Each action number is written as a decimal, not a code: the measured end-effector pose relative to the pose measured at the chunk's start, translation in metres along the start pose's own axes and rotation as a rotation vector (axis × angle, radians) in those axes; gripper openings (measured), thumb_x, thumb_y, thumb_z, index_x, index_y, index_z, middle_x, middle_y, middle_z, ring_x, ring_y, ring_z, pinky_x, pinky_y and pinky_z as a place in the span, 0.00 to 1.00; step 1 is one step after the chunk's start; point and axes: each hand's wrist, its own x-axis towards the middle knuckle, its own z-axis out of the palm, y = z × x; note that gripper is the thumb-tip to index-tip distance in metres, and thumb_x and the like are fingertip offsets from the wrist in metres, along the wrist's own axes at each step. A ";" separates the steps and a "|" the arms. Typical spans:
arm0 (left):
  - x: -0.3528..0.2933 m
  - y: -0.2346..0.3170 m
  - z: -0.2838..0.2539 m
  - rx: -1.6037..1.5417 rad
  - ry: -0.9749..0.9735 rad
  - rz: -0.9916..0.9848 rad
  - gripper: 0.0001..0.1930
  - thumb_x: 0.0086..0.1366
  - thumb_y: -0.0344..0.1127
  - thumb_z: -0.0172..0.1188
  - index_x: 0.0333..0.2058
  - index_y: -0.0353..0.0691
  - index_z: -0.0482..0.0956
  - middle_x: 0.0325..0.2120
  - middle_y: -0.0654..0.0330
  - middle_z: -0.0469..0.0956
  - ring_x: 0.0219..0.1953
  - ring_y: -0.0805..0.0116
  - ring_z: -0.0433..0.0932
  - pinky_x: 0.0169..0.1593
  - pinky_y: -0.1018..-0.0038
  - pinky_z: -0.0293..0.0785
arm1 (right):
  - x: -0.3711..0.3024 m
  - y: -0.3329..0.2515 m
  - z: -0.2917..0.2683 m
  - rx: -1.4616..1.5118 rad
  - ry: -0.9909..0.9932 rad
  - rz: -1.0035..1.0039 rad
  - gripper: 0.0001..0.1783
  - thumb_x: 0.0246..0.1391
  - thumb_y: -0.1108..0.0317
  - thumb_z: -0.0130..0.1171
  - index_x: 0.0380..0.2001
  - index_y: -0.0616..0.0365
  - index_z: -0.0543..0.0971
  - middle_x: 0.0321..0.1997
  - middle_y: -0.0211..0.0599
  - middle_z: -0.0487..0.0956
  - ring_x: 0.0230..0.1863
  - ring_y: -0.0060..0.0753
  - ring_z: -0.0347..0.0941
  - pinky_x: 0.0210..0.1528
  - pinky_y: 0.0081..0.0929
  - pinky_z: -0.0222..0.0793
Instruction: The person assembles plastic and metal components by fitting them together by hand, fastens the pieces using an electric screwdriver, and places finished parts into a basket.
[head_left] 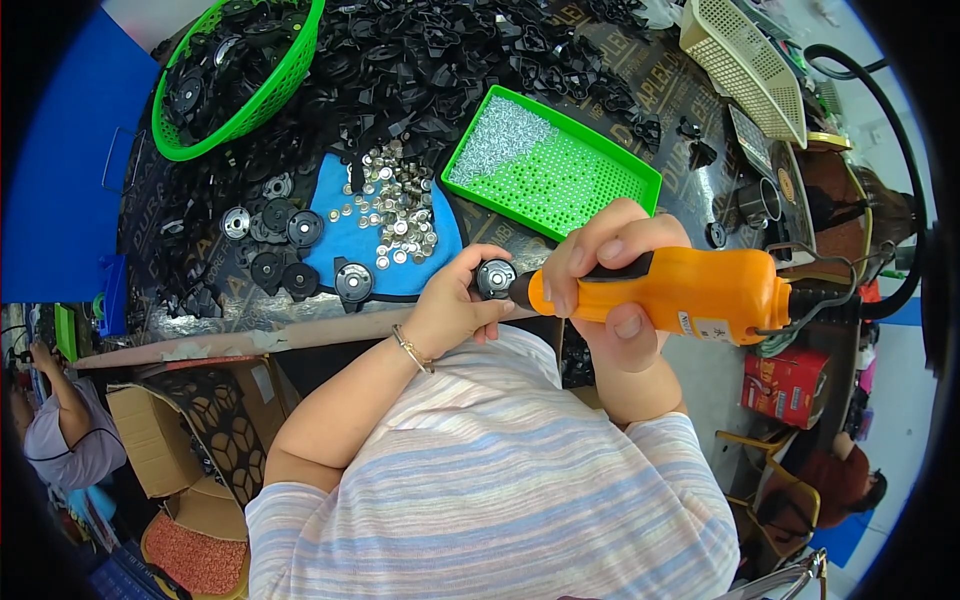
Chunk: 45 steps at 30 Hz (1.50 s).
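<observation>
"How far along?"
"Mid-piece, by the look: round metal part at your orange power screwdriver's tip, mid-frame. Fastened or not, can't tell. Plenty left: loose black parts heaped along the top, small silver pieces in the green tray."
"Hands?"
"Your left hand curls in, pinching the round metal part; your right hand wraps the screwdriver, closed firmly."

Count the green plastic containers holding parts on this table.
2: a round mesh basket of black parts at far left, and a rectangular perforated tray of small silver screws beyond the orange electric screwdriver. Others could hide under the black heap.
</observation>
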 end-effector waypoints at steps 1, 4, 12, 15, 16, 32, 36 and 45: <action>0.000 0.000 0.000 0.000 0.001 0.000 0.24 0.50 0.18 0.57 0.46 0.40 0.62 0.23 0.62 0.71 0.16 0.77 0.73 0.14 0.84 0.67 | 0.000 0.000 0.000 0.000 -0.017 -0.005 0.19 0.45 0.67 0.62 0.36 0.60 0.66 0.33 0.37 0.66 0.23 0.23 0.71 0.24 0.17 0.68; 0.001 -0.001 -0.001 -0.012 -0.001 0.010 0.25 0.50 0.18 0.56 0.47 0.40 0.61 0.23 0.62 0.72 0.16 0.76 0.73 0.14 0.83 0.67 | 0.000 -0.004 0.004 -0.071 -0.009 0.048 0.20 0.48 0.58 0.59 0.35 0.60 0.64 0.32 0.41 0.67 0.18 0.27 0.67 0.21 0.22 0.66; 0.000 0.001 -0.001 -0.026 0.013 0.002 0.25 0.50 0.17 0.56 0.46 0.38 0.61 0.22 0.61 0.71 0.16 0.75 0.73 0.14 0.83 0.67 | -0.002 -0.002 0.002 -0.104 -0.024 0.062 0.20 0.48 0.58 0.59 0.35 0.60 0.64 0.32 0.40 0.67 0.19 0.27 0.68 0.22 0.22 0.66; 0.001 0.000 0.000 -0.009 0.018 0.005 0.24 0.49 0.16 0.55 0.46 0.38 0.62 0.22 0.61 0.71 0.16 0.75 0.73 0.14 0.83 0.67 | -0.003 -0.002 -0.002 -0.154 -0.087 0.065 0.20 0.48 0.58 0.60 0.35 0.60 0.64 0.31 0.39 0.67 0.19 0.27 0.68 0.22 0.22 0.66; 0.001 0.000 0.000 -0.009 0.017 0.005 0.24 0.49 0.16 0.55 0.46 0.38 0.62 0.22 0.61 0.71 0.16 0.75 0.73 0.14 0.83 0.67 | -0.003 -0.002 -0.002 -0.169 -0.120 0.070 0.20 0.48 0.59 0.60 0.35 0.59 0.65 0.31 0.39 0.67 0.20 0.27 0.68 0.23 0.23 0.66; 0.002 -0.004 0.000 0.014 0.016 0.059 0.24 0.50 0.18 0.57 0.46 0.38 0.63 0.23 0.61 0.71 0.16 0.76 0.73 0.15 0.82 0.69 | 0.004 0.002 -0.001 -0.125 -0.119 0.075 0.20 0.46 0.60 0.62 0.34 0.60 0.66 0.30 0.39 0.68 0.19 0.28 0.69 0.23 0.23 0.67; -0.002 0.000 0.000 0.000 0.072 0.041 0.24 0.50 0.18 0.57 0.46 0.39 0.63 0.23 0.61 0.70 0.16 0.76 0.73 0.15 0.82 0.69 | 0.011 -0.010 -0.006 0.052 -0.014 -0.085 0.21 0.50 0.56 0.56 0.38 0.60 0.63 0.34 0.39 0.66 0.22 0.29 0.68 0.26 0.26 0.66; -0.011 0.147 -0.060 0.328 0.487 0.838 0.27 0.47 0.25 0.61 0.47 0.40 0.63 0.28 0.61 0.72 0.22 0.75 0.72 0.24 0.80 0.71 | 0.000 -0.014 -0.015 0.043 0.249 -0.079 0.21 0.46 0.60 0.60 0.36 0.61 0.63 0.32 0.41 0.66 0.20 0.31 0.67 0.24 0.25 0.67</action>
